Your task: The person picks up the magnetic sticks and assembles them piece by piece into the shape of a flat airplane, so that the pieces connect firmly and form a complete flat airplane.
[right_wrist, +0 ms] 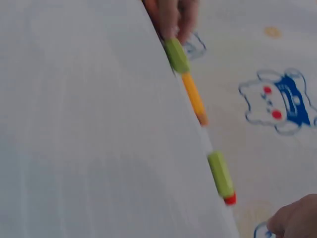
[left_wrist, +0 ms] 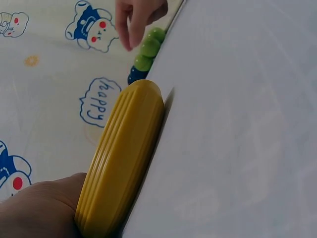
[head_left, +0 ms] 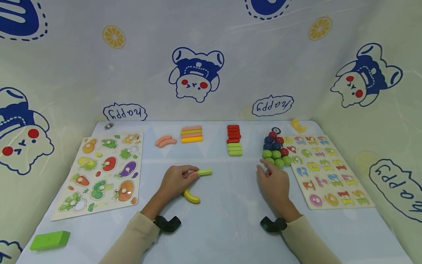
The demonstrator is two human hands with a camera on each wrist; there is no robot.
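Nearest the viewer, a green block (head_left: pixel 49 240) is set at the left edge of the worktop (head_left: pixel 227 227). Both sleeves (head_left: pixel 136 234) are cut off by the lower border in the head view.

A yellow curved stick (head_left: pixel 192 198) is seen just below the left hand (head_left: pixel 178 179), its visible end pointed rightward and toward the viewer. Its other end is covered by the hand; whether it is also gripped cannot be told. In the left wrist view its foot is cut off by the border.

A green stick (head_left: pixel 206 172) is pinched between the left fingers, narrowly closed on its left end, over the middle-left of the worktop. Its long axis is laid crosswise, nearly level in the head view, free end pointed right. The gripped end is hidden; a pinkish patch there cannot be identified. Contact with the worktop cannot be confirmed, the right wrist view being blurred.

The right hand (head_left: pixel 274 179) is held near the green balls (head_left: pixel 278 163), fingers loosely bent and slightly parted; contact cannot be judged.

Flanking are a vegetable board (head_left: pixel 108 206) at left and a second puzzle board (head_left: pixel 354 205) at right. Farther off, red sticks (head_left: pixel 233 133) are lined up beyond light-green sticks (head_left: pixel 234 149).
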